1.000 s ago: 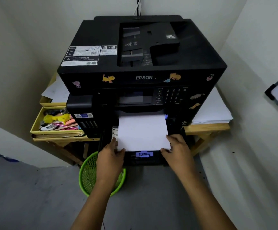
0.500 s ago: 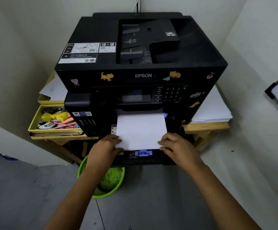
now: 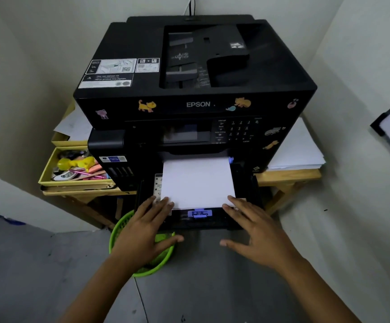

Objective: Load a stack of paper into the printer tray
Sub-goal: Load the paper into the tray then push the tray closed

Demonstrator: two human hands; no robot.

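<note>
Paper stack flat in tray

I could not see the far end of the paper stack; it ran under the printer. My left hand covered part of the green basket. Keypad labels were too small to read.

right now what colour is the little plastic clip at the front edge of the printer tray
The small plastic clip is light blue-purple, against the black printer tray; the head view shows it.
</note>
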